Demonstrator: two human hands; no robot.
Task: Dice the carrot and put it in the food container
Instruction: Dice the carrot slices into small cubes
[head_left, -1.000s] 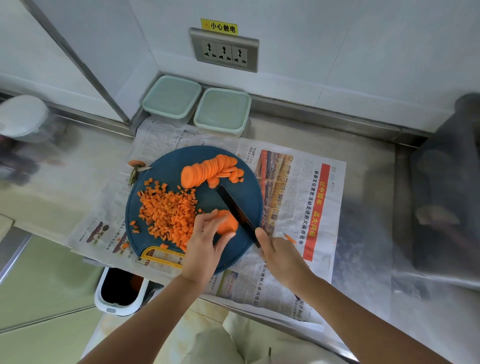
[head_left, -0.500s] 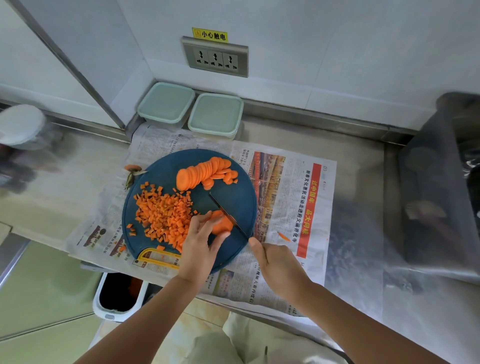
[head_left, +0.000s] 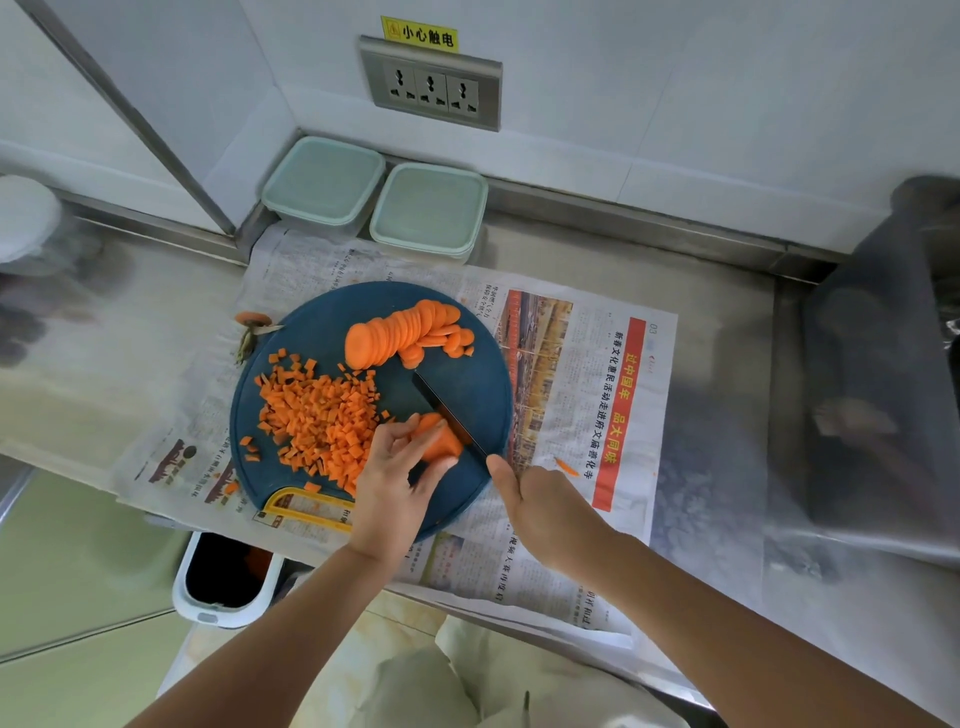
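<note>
A round dark-blue cutting board (head_left: 470, 387) lies on newspaper. On its left half sits a heap of diced carrot (head_left: 319, 421); a fanned row of carrot slices (head_left: 405, 332) lies at its far side. My left hand (head_left: 395, 478) holds a small stack of carrot slices (head_left: 441, 439) near the board's front, fingers curled on it. My right hand (head_left: 545, 506) grips a black knife (head_left: 449, 413), whose blade rests against the right side of that stack. Two lidded pale-green food containers (head_left: 324, 182) (head_left: 428, 208) stand at the back wall.
Newspaper (head_left: 597, 374) covers the steel counter. A carrot top (head_left: 252, 325) lies left of the board, and a carrot sliver (head_left: 566, 466) lies on the paper at right. A white bin (head_left: 226, 579) sits below the counter edge. A dark blurred object (head_left: 883, 364) stands at right.
The knife blade has come down against the stack of slices under my left hand. The camera view shifted slightly; both hands stay at the board's front.
</note>
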